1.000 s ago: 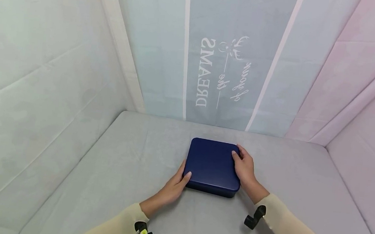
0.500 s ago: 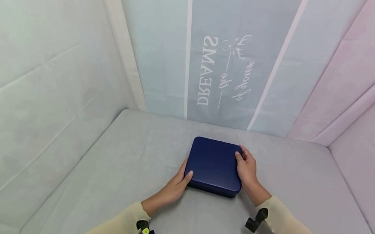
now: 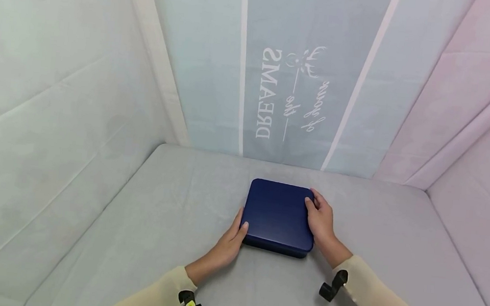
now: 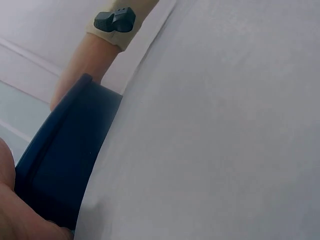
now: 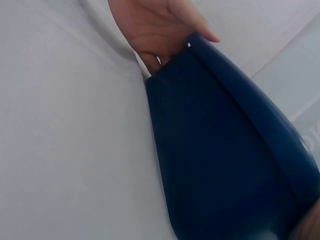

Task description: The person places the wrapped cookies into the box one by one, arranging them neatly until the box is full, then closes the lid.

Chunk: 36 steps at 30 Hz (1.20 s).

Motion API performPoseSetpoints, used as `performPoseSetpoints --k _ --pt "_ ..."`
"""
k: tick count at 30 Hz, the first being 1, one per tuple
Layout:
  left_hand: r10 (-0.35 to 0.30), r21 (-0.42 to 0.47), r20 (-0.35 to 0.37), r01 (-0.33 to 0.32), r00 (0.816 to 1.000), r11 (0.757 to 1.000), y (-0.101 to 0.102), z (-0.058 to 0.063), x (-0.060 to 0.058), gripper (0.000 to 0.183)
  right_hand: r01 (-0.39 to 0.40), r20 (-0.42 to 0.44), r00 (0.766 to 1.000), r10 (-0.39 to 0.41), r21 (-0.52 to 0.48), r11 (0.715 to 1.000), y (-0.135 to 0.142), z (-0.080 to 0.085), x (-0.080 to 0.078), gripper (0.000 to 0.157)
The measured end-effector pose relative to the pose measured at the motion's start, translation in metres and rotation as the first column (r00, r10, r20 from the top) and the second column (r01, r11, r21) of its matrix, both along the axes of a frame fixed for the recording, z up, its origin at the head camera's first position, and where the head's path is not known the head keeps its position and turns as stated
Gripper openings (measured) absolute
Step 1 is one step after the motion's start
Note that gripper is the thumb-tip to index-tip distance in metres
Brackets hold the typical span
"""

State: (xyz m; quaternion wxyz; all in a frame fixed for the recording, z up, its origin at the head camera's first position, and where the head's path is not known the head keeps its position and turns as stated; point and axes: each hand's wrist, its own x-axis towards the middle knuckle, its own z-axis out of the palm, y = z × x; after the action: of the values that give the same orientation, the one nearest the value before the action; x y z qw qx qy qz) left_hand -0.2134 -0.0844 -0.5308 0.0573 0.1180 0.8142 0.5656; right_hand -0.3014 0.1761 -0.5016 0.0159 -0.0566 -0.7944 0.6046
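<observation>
A dark blue square box (image 3: 280, 215) with a rounded-corner lid sits flat on the grey padded surface, lid on. My left hand (image 3: 228, 242) holds its near left corner, thumb by the lid's edge and fingers along the left side. On the opposite side my right hand (image 3: 320, 220) grips the right edge, its thumb over the lid and its fingers down the wall. The left wrist view gives the box's front wall (image 4: 65, 155) with the left hand (image 4: 22, 215) at its near end. In the right wrist view, the lid rim (image 5: 260, 110) overhangs the wall slightly.
Padded fabric walls enclose the surface: a pale left wall (image 3: 54, 105), a pinkish right wall (image 3: 487, 171) and a blue-grey back wall (image 3: 213, 71) with mirrored white lettering (image 3: 268, 93). Black wrist mounts (image 3: 333, 284) sit on both cream sleeves (image 3: 386, 299).
The box and right hand stay in place apart from a slight camera shift. My left thumb has slid a little toward the box's left corner.
</observation>
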Motion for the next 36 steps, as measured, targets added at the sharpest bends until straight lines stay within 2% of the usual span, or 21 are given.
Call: performPoseSetpoints --k 11,24,36 --pt "0.020 0.028 0.011 -0.021 1.000 0.999 0.003 0.001 0.001 0.064 0.023 -0.025 0.999 -0.022 0.017 1.000 0.002 -0.005 -0.009 0.051" --pt "0.031 0.026 -0.008 -0.031 0.999 0.999 0.005 0.000 0.000 0.067 0.112 -0.021 0.993 -0.114 -0.069 0.991 0.004 -0.012 -0.019 0.044" --pt "0.044 0.034 -0.034 -0.043 0.998 0.999 0.004 -0.003 -0.002 0.066 0.124 -0.019 0.992 -0.126 -0.099 0.987 0.005 -0.012 -0.021 0.045"
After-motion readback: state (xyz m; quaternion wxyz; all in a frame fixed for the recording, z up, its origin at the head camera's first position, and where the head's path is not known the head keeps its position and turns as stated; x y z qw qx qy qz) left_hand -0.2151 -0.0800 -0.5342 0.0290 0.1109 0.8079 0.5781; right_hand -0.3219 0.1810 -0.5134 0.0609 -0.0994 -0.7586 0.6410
